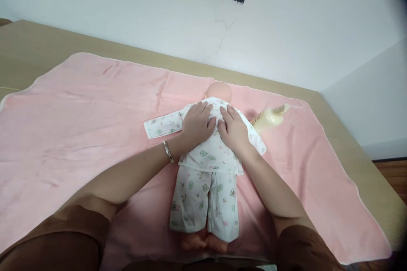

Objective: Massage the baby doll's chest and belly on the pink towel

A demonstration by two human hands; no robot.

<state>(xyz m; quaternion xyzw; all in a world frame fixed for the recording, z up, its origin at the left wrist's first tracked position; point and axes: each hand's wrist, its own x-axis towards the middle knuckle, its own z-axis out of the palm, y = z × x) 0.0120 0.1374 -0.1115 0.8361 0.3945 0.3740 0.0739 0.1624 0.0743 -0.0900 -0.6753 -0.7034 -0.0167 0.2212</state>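
Two hands [197, 123] [234, 131] spread flat on printed cloth top [211, 154], smooth round-headed doll [220, 90] on creased pink blanket [95, 114]

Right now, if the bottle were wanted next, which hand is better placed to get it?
Probably the right hand: it rests on the doll, on the side nearer the bottle. The left hand lies farther away.

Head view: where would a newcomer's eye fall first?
First, the baby doll in white printed clothes, lying mid-picture on a pink blanket. Then the bare left hand, a silver bangle at its wrist, and bare right hand, both on the doll's torso. A glossy cream bottle is to the right.
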